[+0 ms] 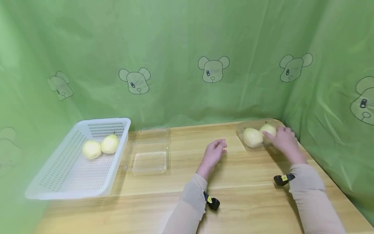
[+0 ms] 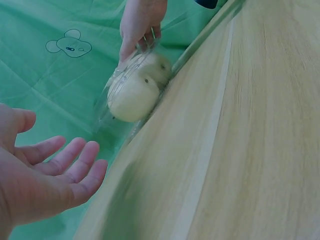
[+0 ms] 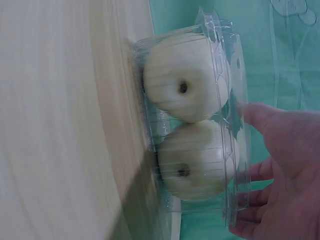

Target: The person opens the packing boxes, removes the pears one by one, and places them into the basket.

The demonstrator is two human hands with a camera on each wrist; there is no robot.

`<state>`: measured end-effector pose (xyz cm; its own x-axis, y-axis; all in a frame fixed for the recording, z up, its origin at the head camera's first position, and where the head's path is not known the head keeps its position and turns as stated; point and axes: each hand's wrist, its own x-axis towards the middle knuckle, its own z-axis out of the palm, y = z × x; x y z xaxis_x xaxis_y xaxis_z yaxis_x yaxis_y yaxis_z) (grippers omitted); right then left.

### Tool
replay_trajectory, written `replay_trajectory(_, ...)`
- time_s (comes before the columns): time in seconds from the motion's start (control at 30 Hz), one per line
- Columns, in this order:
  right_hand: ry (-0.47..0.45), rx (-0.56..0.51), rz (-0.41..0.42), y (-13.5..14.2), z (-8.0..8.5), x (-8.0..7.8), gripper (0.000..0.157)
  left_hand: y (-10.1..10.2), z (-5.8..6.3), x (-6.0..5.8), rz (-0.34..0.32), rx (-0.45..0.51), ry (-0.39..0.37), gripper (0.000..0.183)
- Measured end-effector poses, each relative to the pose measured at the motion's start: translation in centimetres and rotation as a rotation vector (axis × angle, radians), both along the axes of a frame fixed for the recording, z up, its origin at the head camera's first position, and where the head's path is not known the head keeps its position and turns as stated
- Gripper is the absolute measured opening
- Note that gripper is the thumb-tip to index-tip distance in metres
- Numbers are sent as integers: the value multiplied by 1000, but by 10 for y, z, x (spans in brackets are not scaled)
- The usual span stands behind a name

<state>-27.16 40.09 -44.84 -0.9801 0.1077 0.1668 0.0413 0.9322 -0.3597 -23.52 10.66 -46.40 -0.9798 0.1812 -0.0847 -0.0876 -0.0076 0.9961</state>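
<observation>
My right hand (image 1: 285, 142) grips the clear plastic clamshell box (image 1: 249, 124) at the table's far right corner, thumb and fingers spread across its lid. Inside lie two pale yellow pears, a nearer-left pear (image 1: 252, 137) and another pear (image 1: 267, 130) partly behind my thumb. The right wrist view shows the lid over both pears (image 3: 185, 77). To the left of the box, my left hand (image 1: 213, 152) hovers above the table, holding nothing, its fingers loosely bent. In the left wrist view its palm and fingers (image 2: 82, 162) are spread apart.
A white perforated basket (image 1: 117, 169) with two more pears (image 1: 100, 147) stands at the left. Beside it sits an open, empty clear clamshell box (image 1: 149, 159). A green curtain (image 1: 175, 39) with bear drawings hangs behind the wooden table (image 1: 233, 208) and along its sides.
</observation>
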Motion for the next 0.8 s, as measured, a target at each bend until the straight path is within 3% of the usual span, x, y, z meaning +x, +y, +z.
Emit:
replay_trajectory(0.3,-28,23,30,-15,2,6,94,3,-2,2,-116,154,-94,46)
replay_trajectory(0.63,-42,49,57,-33,11,18,94,8,-6,5,-198,296,-177,56)
replay_trajectory(0.8,-45,57,70,-40,13,22,93,11,-6,7,-228,328,-181,57)
